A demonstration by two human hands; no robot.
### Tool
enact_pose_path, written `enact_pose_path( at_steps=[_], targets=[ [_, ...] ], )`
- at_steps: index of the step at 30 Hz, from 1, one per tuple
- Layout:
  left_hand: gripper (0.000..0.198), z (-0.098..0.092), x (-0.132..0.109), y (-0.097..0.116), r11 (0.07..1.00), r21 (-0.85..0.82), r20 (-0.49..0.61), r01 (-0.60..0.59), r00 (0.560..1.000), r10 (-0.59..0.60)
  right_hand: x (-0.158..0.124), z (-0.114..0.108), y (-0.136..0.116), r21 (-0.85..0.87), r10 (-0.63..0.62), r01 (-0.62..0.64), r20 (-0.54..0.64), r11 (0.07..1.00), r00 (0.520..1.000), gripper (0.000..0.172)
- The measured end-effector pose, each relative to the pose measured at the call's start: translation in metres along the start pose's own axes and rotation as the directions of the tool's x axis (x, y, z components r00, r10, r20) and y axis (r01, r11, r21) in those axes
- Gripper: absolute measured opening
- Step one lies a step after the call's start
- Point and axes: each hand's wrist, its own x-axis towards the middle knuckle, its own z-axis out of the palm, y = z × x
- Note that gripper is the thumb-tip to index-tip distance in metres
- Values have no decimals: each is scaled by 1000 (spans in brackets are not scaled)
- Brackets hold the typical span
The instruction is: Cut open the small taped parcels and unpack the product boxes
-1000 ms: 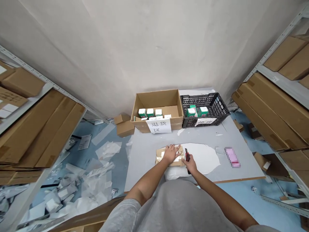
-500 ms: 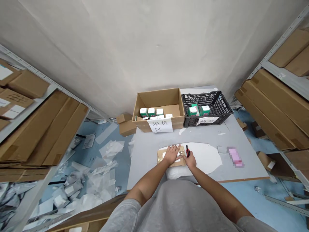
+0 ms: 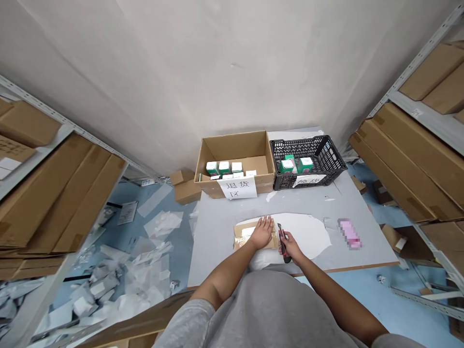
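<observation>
A small taped cardboard parcel (image 3: 242, 236) lies near the front edge of the grey table (image 3: 217, 227), partly on a white plastic mailer bag (image 3: 308, 234). My left hand (image 3: 261, 232) lies flat on the parcel with the fingers stretched out. Just right of the parcel, my right hand (image 3: 292, 246) is closed round a red and black utility knife (image 3: 282, 234), whose tip points away from me along the parcel's right side.
At the back of the table stand an open cardboard box (image 3: 235, 164) with a paper label and small white-green boxes, and a black plastic crate (image 3: 306, 162). A pink item (image 3: 348, 233) lies at the right. Shelves of flat cartons flank both sides; paper scraps litter the blue floor.
My right hand has drawn the knife back toward me along the parcel's right side. My left hand has stayed flat on the parcel.
</observation>
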Motion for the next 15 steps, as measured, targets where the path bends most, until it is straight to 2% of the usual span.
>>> enact_pose_path(
  at_steps=[4,10,15],
  targets=[
    [71,1,1,-1,999,-45,-35,15,999,-16,-7,9,-7,-12,19,-19,11,1000,1000,60],
    [62,8,2,-18,998,-56,-23,-30,999,29,-17,18,-16,-50,-61,62,29,997,998,65],
    [35,13,6,-18,997,-80,-68,-1,998,-5,-27,21,-8,-92,-70,71,16,993,997,64]
  ],
)
